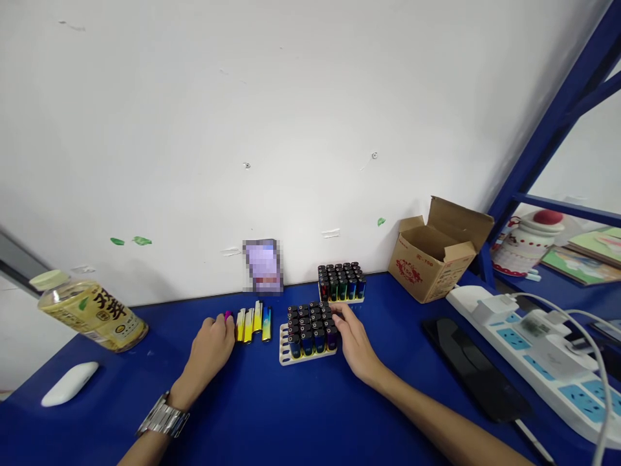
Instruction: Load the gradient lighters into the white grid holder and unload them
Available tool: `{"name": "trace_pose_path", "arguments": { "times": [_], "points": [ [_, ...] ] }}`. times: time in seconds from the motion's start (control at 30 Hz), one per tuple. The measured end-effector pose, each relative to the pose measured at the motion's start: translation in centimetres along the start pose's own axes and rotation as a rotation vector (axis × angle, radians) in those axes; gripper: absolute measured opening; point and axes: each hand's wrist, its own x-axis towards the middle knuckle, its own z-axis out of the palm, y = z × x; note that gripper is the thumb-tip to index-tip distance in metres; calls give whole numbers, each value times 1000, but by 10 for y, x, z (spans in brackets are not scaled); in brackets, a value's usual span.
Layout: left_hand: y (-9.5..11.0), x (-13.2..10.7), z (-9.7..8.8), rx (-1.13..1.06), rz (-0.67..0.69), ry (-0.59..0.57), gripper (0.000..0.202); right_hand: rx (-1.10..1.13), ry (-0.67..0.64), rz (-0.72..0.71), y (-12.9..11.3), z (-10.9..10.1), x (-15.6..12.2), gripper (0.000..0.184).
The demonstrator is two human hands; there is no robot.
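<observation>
My left hand (pixel 213 342) is closed at the left end of a row of loose lighters, its fingertips on a purple lighter (pixel 228 314) that they mostly hide. Beside it lie several yellow lighters (pixel 248 326) with silvery ends and one blue-and-yellow lighter (pixel 266 323). A white slotted rack (pixel 284 349) holds many dark, black-topped lighters (pixel 306 343) standing upright; slots show at its left side. My right hand (pixel 356 341) curls against the rack's right side, thumb and fingers gripping there, with some fingertips hidden behind it.
Behind stands a second filled rack (pixel 347 299). An opened cardboard box (pixel 427 262), a black phone (pixel 473 369) and a white power strip (pixel 543 369) with plugs and cables are at right. A drink bottle (pixel 92 314) and a white mouse (pixel 70 384) are at left; a pixelated object (pixel 264 265) leans on the wall.
</observation>
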Motion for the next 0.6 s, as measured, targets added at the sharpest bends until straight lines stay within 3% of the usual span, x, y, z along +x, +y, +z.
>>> {"name": "trace_pose_path", "arguments": {
  "times": [0.2, 0.27, 0.3, 0.37, 0.47, 0.6],
  "points": [
    [35, -25, -11, -135, 159, 310, 36, -6, -2, 12, 1, 0, 0, 27],
    [51, -40, -16, -348, 374, 263, 31, -6, -2, 8, 1, 0, 0, 27],
    [59, -47, -18, -440, 457, 181, 28, -7, -1, 6, 1, 0, 0, 27],
    [72, -60, -18, -538, 553, 71, 21, -4, 3, 0, 1, 0, 0, 27],
    [82, -71, -13, -602, 578, 53, 16, 8, 7, -8, 2, -1, -1, 27],
    [80, -69, -10, -823, 436, 161, 11, 2, 23, -18, 2, -1, -1, 26]
  ]
}}
